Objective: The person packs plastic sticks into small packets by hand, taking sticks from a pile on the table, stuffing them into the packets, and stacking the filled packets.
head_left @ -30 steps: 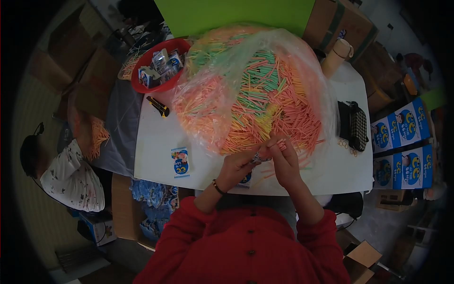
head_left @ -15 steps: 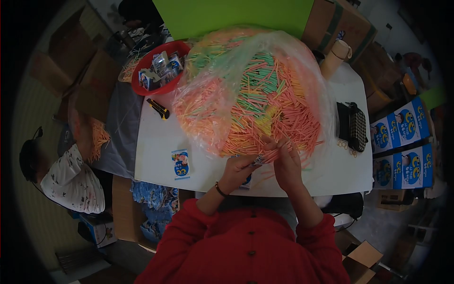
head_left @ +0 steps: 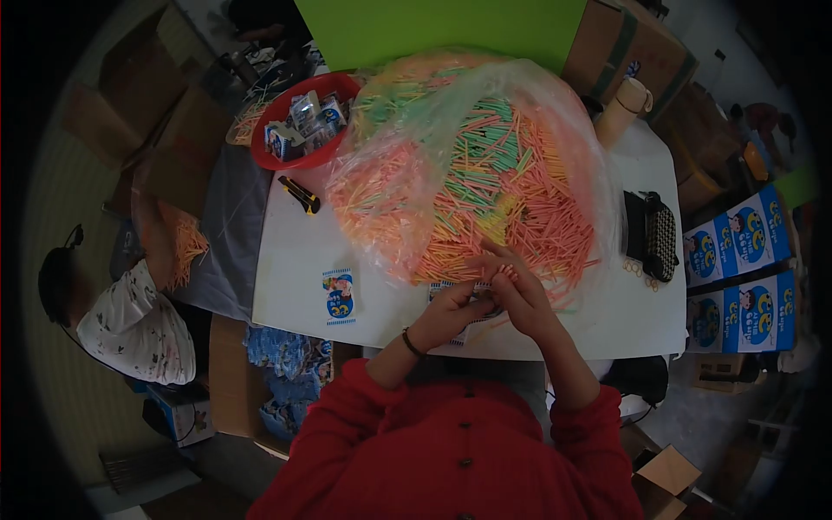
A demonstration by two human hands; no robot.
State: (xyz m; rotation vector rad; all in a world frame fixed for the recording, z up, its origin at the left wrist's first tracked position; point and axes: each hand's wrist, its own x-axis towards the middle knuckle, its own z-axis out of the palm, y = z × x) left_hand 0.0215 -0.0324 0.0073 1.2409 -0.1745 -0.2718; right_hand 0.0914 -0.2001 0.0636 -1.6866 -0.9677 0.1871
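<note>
My left hand (head_left: 444, 317) is closed, thumb against fingers, on a small packet (head_left: 491, 308) that is mostly hidden between my hands. My right hand (head_left: 525, 301) is curled beside it, with the ends of a few pink sticks (head_left: 506, 272) showing between its fingers. Under my left hand a blue-and-white packet (head_left: 439, 289) lies on the table, partly covered. Just beyond both hands, a large clear plastic bag (head_left: 407, 204) lies open, heaped with thin pink, green and yellow sticks (head_left: 550, 204). Another printed packet (head_left: 339, 296) lies flat to the left.
On the white table (head_left: 290, 251) are a yellow-black box cutter (head_left: 300, 195), a red bowl (head_left: 328, 156) of packets, a beige bottle (head_left: 622, 113) and a checkered pouch (head_left: 660, 238). A carton of blue packets (head_left: 290, 355) stands below left. Another person (head_left: 134, 325) sits at the left.
My right hand has turned and its fingers are more curled around the pink sticks. My left hand has shifted slightly down and right. The whole view has moved a little.
</note>
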